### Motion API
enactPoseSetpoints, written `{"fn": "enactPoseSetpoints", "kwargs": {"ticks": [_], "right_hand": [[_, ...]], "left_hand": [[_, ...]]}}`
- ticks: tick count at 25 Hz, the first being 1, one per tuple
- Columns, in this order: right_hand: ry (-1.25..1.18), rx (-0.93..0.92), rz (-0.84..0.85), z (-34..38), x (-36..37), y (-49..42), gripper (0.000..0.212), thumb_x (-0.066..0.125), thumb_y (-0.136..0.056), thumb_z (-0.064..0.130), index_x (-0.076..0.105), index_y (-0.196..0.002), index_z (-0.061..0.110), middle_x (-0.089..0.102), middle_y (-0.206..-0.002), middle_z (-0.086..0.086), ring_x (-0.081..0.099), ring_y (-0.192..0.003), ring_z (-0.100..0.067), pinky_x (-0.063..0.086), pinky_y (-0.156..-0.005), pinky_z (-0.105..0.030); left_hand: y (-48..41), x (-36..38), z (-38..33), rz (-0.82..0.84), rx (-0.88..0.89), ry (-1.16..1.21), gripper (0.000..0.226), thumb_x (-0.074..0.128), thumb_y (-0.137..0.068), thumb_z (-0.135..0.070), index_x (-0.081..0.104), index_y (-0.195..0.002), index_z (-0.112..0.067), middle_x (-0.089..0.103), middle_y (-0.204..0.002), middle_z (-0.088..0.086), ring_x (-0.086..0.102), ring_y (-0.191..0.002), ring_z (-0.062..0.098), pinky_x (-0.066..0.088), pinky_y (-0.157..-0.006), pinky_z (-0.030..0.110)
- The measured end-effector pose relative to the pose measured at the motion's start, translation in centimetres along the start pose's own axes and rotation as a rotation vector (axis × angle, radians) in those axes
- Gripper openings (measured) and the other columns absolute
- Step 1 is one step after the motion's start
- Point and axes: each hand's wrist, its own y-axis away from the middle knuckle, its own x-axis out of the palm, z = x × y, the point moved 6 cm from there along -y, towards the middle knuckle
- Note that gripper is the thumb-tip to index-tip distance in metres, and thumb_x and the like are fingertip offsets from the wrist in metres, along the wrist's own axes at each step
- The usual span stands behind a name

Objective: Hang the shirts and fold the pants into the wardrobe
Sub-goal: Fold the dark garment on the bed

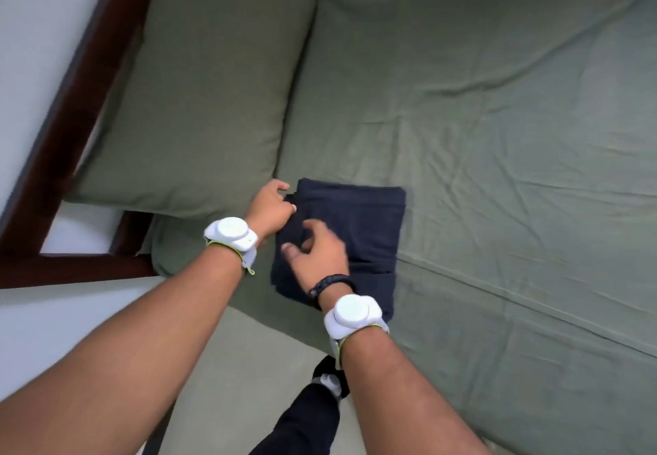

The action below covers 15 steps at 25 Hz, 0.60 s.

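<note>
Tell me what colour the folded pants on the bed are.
The folded pants are plain dark navy blue, clearest in the head view.

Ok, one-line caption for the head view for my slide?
Left hand grips folded dark pants on green bed; right hand over them.

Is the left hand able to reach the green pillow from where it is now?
Probably yes. The pillow lies just beside the left hand with nothing between, though that hand seems to grip the folded pants.
</note>
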Motion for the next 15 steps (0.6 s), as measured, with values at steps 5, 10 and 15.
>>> {"fn": "enactPoseSetpoints", "kwargs": {"ticks": [5,10,15], "right_hand": [[0.099,0.39,-0.776,-6.9,-6.5,-1.7,0.066,0.065,-0.078,0.049,0.043,-0.136,0.025,0.044,-0.139,-0.002,0.039,-0.13,-0.028,0.033,-0.102,-0.051],[-0.09,0.377,-0.456,-12.3,-6.3,-4.3,0.076,0.065,-0.071,0.064,0.048,-0.128,0.016,0.06,-0.122,-0.011,0.058,-0.112,-0.035,0.048,-0.092,-0.044],[-0.107,0.645,-0.156,-17.4,-1.7,2.8,0.054,0.062,-0.081,0.064,0.064,-0.105,0.016,0.072,-0.101,-0.015,0.069,-0.087,-0.036,0.054,-0.07,-0.036]], "left_hand": [[-1.3,3.4,-3.7,-0.065,0.519,-0.305,0.042,0.061,-0.088,-0.031,0.056,-0.129,-0.022,0.06,-0.13,0.004,0.053,-0.121,0.031,0.044,-0.102,0.042],[0.3,14.8,-12.6,0.307,0.643,-0.748,0.035,0.057,-0.091,-0.047,0.062,-0.119,-0.027,0.064,-0.125,-0.001,0.054,-0.122,0.026,0.032,-0.096,0.05],[-0.7,14.5,-14.1,0.176,0.642,-0.755,0.019,0.055,-0.096,-0.032,0.069,-0.095,-0.018,0.071,-0.102,0.004,0.063,-0.105,0.029,0.029,-0.084,0.041]]}}
